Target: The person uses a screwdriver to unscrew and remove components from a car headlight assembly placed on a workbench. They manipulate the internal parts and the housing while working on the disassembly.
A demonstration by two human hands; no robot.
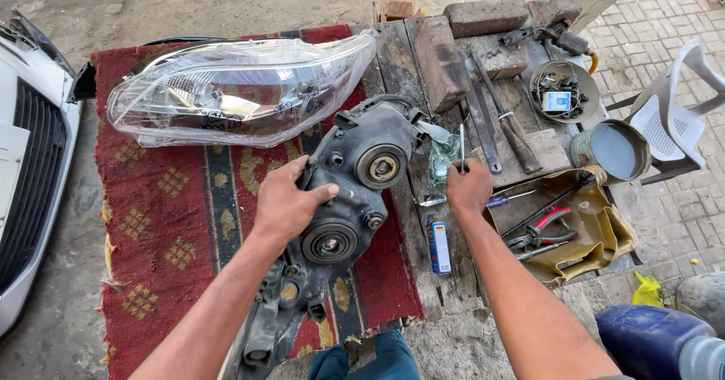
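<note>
- Starting at the far left, a white car bumper (23,176) with a dark grille sits at the edge of the view, on the ground beside the workbench.
- A red patterned rug (158,221) covers the left part of the bench, and a clear headlight lens (242,89) lies across its top, separate from the body it belongs to.
- Just below the lens, the dark headlight housing (355,191) lies back side up on the rug, reaching from the bench middle down toward the person.
- The left hand (285,203) lies spread flat on the housing, pressing it in place; nothing is closed inside its fingers.
- The round caps on the housing's back look seated, so the lens is off but the rear seems unopened, as far as I can judge.
- A small blue box (439,246) lies on the bare boards between the two arms.
- The right hand (468,187) is clenched around a thin screwdriver (461,147), its shaft pointing up and away, apart from the housing.
- Further right, an open tan tool bag (604,233) holds red-handled pliers (545,225), with a grey tin (613,150) and bricks (461,48) behind it.
</note>
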